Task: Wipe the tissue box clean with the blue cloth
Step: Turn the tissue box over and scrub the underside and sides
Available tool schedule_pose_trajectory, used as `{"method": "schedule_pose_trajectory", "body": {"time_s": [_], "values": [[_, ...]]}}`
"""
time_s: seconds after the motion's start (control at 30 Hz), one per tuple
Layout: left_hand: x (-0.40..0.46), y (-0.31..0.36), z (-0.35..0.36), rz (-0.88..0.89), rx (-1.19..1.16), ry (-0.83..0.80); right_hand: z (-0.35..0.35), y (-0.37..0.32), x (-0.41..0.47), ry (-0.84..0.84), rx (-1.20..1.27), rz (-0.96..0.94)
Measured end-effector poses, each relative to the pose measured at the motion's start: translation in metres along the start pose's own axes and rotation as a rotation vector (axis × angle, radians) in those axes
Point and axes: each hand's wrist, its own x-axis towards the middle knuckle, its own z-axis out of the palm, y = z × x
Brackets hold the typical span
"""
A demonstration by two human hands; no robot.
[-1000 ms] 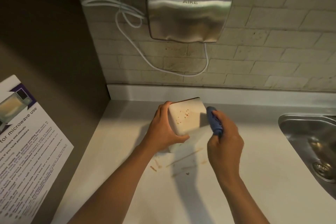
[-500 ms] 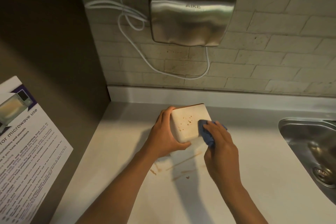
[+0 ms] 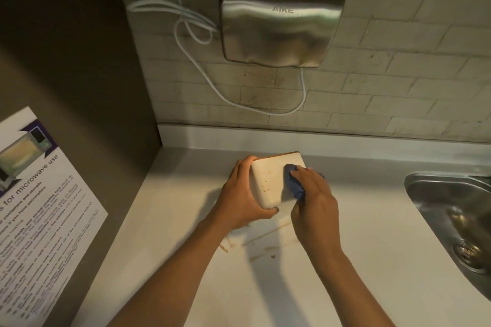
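Note:
The white tissue box is tilted up off the white counter, near the back wall. A few small brownish specks show on its upward face. My left hand grips its left side, fingers over the far edge and thumb under the near corner. My right hand holds the bunched blue cloth and presses it on the right part of that face. Most of the cloth is hidden under my fingers.
Brown streaks and smears mark the counter just in front of the box. A steel sink is set in at the right. A steel hand dryer with a white cable hangs on the brick wall above. A microwave notice is on the left panel.
My right hand has carried the cloth from the box's right edge leftward onto its spotted face. Fewer specks show there now. The left hand keeps its grip on the box.

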Motion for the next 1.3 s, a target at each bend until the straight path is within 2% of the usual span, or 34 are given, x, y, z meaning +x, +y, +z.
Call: {"method": "schedule_pose_trajectory", "body": {"time_s": [0.1, 0.23, 0.33, 0.5, 0.6, 0.73, 0.8, 0.93, 1.03, 1.13, 1.23, 1.3], "values": [[0.001, 0.001, -0.002, -0.002, 0.001, -0.018, 0.012, -0.012, 0.017, -0.013, 0.034, 0.01], [0.0, -0.004, -0.009, 0.005, -0.028, -0.042, 0.021, -0.029, -0.011, -0.091, 0.037, -0.08], [-0.001, -0.004, -0.007, -0.015, -0.029, -0.05, 0.01, -0.021, -0.026, -0.04, 0.043, -0.139], [-0.004, 0.004, 0.001, -0.017, 0.01, -0.016, 0.001, -0.003, 0.017, 0.041, 0.021, 0.0], [-0.003, 0.004, 0.0, -0.023, 0.015, -0.024, 0.014, -0.01, 0.031, 0.01, 0.03, 0.04], [-0.003, -0.001, -0.003, 0.01, -0.036, -0.059, 0.017, -0.029, -0.003, -0.131, 0.05, -0.135], [-0.004, -0.002, -0.003, 0.009, -0.035, -0.085, 0.008, -0.026, -0.013, -0.129, 0.063, -0.179], [-0.007, 0.002, 0.004, -0.024, -0.029, -0.019, 0.002, -0.017, 0.014, -0.022, 0.078, -0.06], [-0.005, 0.003, 0.003, -0.039, -0.047, -0.006, 0.011, -0.029, 0.029, -0.044, 0.033, 0.014], [-0.003, -0.003, -0.003, -0.008, -0.099, -0.044, 0.016, -0.045, 0.014, -0.109, 0.065, -0.074], [-0.002, -0.012, -0.01, -0.004, -0.094, -0.072, 0.01, -0.048, -0.002, -0.184, 0.011, -0.267], [0.0, -0.011, -0.012, -0.02, -0.085, -0.083, 0.005, -0.041, 0.005, -0.23, 0.024, -0.283]]}}
